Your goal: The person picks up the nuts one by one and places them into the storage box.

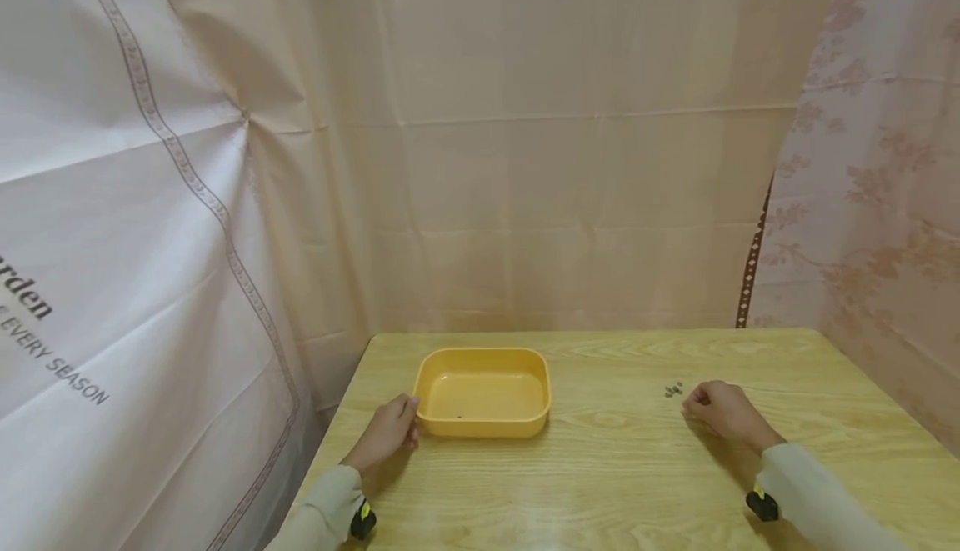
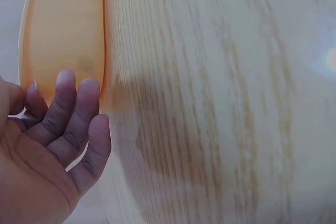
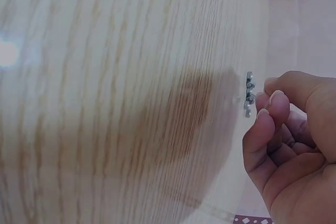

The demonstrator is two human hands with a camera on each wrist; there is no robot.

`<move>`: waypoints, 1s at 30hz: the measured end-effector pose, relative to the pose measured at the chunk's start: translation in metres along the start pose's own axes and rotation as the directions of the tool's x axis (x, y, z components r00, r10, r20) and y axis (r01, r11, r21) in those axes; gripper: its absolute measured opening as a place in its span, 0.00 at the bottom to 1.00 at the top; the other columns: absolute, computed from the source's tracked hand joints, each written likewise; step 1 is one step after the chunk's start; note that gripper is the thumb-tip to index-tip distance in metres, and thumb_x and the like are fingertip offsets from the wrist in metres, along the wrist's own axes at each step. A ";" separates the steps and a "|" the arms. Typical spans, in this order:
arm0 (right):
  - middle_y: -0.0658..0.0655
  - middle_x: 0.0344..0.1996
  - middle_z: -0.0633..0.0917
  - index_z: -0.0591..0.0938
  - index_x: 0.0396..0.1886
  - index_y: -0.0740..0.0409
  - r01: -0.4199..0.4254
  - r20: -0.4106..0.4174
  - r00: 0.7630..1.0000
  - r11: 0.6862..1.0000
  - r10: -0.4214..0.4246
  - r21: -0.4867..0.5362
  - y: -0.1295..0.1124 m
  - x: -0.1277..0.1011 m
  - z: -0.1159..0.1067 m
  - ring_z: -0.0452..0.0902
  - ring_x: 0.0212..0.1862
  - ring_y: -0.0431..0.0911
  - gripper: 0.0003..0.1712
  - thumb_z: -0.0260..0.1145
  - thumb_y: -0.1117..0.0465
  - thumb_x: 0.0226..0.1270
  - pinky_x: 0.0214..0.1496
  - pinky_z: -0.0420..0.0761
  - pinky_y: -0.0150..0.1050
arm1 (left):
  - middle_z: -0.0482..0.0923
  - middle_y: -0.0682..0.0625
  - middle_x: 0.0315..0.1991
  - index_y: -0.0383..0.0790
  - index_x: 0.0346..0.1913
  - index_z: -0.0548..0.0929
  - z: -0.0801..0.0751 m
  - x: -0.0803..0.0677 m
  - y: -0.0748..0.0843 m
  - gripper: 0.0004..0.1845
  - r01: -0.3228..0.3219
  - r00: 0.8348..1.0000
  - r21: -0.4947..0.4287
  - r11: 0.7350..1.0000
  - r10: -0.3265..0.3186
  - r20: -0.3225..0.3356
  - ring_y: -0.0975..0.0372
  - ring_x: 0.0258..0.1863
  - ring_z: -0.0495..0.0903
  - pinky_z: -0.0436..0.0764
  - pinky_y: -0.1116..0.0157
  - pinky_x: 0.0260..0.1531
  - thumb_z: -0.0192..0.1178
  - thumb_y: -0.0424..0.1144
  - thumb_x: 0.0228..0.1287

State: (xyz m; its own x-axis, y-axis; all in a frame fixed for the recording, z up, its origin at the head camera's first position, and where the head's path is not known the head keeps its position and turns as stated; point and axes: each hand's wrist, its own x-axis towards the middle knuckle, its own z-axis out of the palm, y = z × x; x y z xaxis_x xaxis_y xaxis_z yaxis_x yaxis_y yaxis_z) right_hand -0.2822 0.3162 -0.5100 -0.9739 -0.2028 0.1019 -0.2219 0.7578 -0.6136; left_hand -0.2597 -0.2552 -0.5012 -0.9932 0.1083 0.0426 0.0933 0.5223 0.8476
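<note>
A yellow rectangular plastic tray [image 1: 483, 428] stands on the left half of the wooden table. My left hand [image 1: 390, 428] grips its left rim between thumb and forefinger, the other fingers spread loosely below the wall. One small dark piece [image 1: 459, 417] lies on the tray's floor near the front. To the right, several small grey metallic pieces [image 3: 249, 94] form a loose cluster on the tabletop. Right beside them is my right hand [image 1: 723, 409], its fingers bent and the thumb tip drawn close to the forefinger tip. I cannot tell whether a piece sits between those tips.
The light wood-grain table [image 1: 525, 484] reaches back to a beige hanging cloth [image 1: 570, 201]. A white printed cloth [image 1: 135, 284] hangs at the left and a floral one [image 1: 885, 201] at the right. Each wrist carries a small black device [image 1: 762, 503].
</note>
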 end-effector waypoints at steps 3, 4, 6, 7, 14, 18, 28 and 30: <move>0.52 0.24 0.81 0.84 0.38 0.66 -0.003 0.005 1.000 1.000 0.003 0.009 -0.003 0.000 0.000 0.72 0.19 0.43 0.08 0.61 0.65 0.77 0.24 0.74 0.35 | 0.77 0.46 0.24 0.33 0.39 0.74 0.000 0.001 0.000 0.19 -0.003 1.000 -0.003 1.000 0.003 0.003 0.58 0.21 0.77 0.81 0.63 0.23 0.41 0.42 0.87; 0.52 0.25 0.82 0.83 0.38 0.66 -0.003 0.002 1.000 1.000 0.003 0.011 -0.003 0.000 0.000 0.72 0.20 0.44 0.08 0.61 0.65 0.77 0.24 0.75 0.36 | 0.77 0.46 0.24 0.33 0.39 0.74 0.001 0.001 0.000 0.19 -0.005 1.000 -0.005 1.000 0.005 0.006 0.58 0.21 0.77 0.81 0.63 0.24 0.42 0.42 0.87; 0.53 0.27 0.83 0.83 0.38 0.66 0.000 -0.007 1.000 1.000 0.000 0.008 -0.004 0.001 0.000 0.74 0.21 0.44 0.08 0.62 0.65 0.76 0.23 0.76 0.36 | 0.76 0.47 0.24 0.33 0.39 0.74 0.001 0.002 0.000 0.18 -0.004 1.000 -0.011 1.000 0.004 0.012 0.58 0.21 0.77 0.82 0.62 0.24 0.42 0.42 0.87; 0.53 0.27 0.83 0.83 0.38 0.66 0.001 -0.010 1.000 1.000 -0.001 0.004 -0.005 0.002 0.000 0.74 0.22 0.44 0.08 0.62 0.65 0.76 0.23 0.76 0.35 | 0.77 0.47 0.24 0.33 0.39 0.74 0.001 0.003 0.000 0.18 -0.006 1.000 -0.012 1.000 0.006 0.015 0.58 0.21 0.77 0.82 0.62 0.24 0.42 0.42 0.87; 0.53 0.28 0.84 0.83 0.38 0.66 0.033 -0.032 0.999 0.999 -0.033 -0.014 -0.012 0.007 0.002 0.75 0.23 0.43 0.09 0.62 0.64 0.75 0.23 0.76 0.35 | 0.77 0.47 0.24 0.34 0.39 0.74 -0.001 0.004 0.000 0.18 -0.017 1.000 0.004 1.000 0.017 0.014 0.58 0.20 0.77 0.81 0.63 0.24 0.42 0.43 0.87; 0.53 0.28 0.84 0.83 0.38 0.66 0.028 -0.021 0.999 1.000 -0.028 0.001 -0.015 0.010 0.005 0.75 0.22 0.43 0.08 0.61 0.65 0.74 0.22 0.77 0.34 | 0.77 0.46 0.25 0.33 0.39 0.74 -0.002 0.004 0.001 0.19 -0.019 1.000 0.006 1.000 0.019 0.018 0.57 0.21 0.78 0.81 0.63 0.24 0.42 0.42 0.87; 0.53 0.32 0.86 0.84 0.37 0.64 0.068 -0.041 0.997 0.997 -0.069 -0.034 -0.023 0.021 0.015 0.78 0.32 0.43 0.07 0.63 0.64 0.73 0.32 0.80 0.37 | 0.77 0.47 0.24 0.34 0.39 0.74 -0.001 0.003 -0.002 0.17 0.010 1.000 -0.011 1.000 -0.010 0.017 0.58 0.21 0.78 0.81 0.63 0.24 0.43 0.42 0.86; 0.53 0.31 0.85 0.84 0.37 0.63 0.060 -0.029 0.998 0.998 -0.061 -0.018 -0.025 0.021 0.017 0.78 0.31 0.43 0.07 0.63 0.64 0.72 0.31 0.80 0.36 | 0.77 0.47 0.24 0.34 0.39 0.74 0.000 0.003 -0.003 0.17 0.010 1.000 -0.016 1.000 -0.010 0.023 0.58 0.21 0.78 0.82 0.63 0.24 0.43 0.42 0.86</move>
State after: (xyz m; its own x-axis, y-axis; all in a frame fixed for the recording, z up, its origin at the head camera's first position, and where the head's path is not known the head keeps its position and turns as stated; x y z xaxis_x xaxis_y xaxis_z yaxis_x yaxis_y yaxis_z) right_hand -0.2963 0.2823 -0.5056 -0.9595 -0.2305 0.1617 -0.2812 0.7553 -0.5920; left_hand -0.2628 -0.2568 -0.5035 -0.9923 0.1223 0.0220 0.0818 0.5099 0.8563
